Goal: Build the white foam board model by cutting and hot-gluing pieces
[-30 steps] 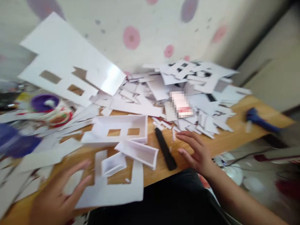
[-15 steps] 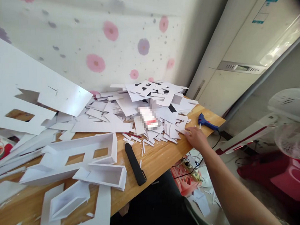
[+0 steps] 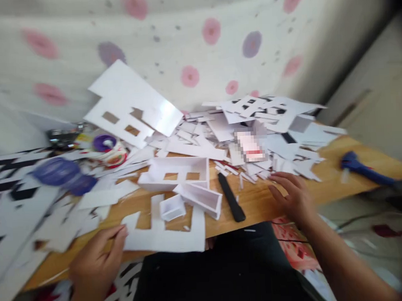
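My left hand (image 3: 100,254) is at the table's front left, fingers pressed together beside the left edge of a flat white board with cut-out openings (image 3: 165,241). Anything in that pinch is too blurred to make out. My right hand (image 3: 294,197) hovers over the front edge with its fingers apart and nothing in them, close to small white scraps (image 3: 255,174). Between the hands lie a black utility knife (image 3: 230,198), a white open box with window holes (image 3: 175,167), a narrow white tray-like piece (image 3: 203,197) and a small white box piece (image 3: 172,209).
Piled white offcuts (image 3: 216,127) cover the back, with a blurred-out phone-like item (image 3: 250,146) on them. A blue glue gun (image 3: 361,165) lies right. Leftward are a large windowed white board (image 3: 145,99), a purple tape roll (image 3: 104,143) and a crumpled blue-purple item (image 3: 62,174).
The view has swung left. My right hand has come away from the table edge near the glue gun toward the scraps, fingers spreading. My left hand has come into view.
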`<state>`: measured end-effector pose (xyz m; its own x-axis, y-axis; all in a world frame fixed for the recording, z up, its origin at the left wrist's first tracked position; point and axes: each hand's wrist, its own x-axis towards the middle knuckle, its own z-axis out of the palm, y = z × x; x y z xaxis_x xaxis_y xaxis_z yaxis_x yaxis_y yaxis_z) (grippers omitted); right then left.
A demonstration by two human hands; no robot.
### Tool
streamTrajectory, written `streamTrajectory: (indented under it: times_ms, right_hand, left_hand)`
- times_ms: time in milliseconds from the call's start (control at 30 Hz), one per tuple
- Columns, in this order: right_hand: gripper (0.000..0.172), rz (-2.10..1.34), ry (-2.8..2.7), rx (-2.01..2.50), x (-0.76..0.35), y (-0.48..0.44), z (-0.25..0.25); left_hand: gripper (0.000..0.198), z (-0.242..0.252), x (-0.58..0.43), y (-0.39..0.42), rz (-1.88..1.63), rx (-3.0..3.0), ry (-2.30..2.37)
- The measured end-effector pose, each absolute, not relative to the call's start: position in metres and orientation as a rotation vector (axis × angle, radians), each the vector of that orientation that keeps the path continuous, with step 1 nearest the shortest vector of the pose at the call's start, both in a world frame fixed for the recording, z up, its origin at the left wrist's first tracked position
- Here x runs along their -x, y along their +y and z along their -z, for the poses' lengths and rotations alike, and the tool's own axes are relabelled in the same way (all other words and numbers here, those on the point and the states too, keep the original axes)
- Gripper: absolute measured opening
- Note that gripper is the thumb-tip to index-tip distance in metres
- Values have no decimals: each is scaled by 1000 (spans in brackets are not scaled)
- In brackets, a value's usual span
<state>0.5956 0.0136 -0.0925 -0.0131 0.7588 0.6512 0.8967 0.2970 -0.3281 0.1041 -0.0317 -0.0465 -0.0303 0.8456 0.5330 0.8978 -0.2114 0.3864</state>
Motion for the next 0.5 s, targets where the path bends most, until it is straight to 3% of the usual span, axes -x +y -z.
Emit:
streamTrajectory:
  times_ms: [100, 333, 500]
  right_hand:
    - [23, 163, -1946, 1306, -563, 10, 105]
    - [21, 212, -1963, 1361, -556, 17, 123]
    - [38, 290, -2028, 1478, -555, 16, 123]
  left_hand:
    - [11, 49, -93, -36, 1025, 1893, -2045]
    - [25, 64, -38, -32, 742, 1834, -2209]
    - [34, 63, -14, 11, 632, 1866, -2187]
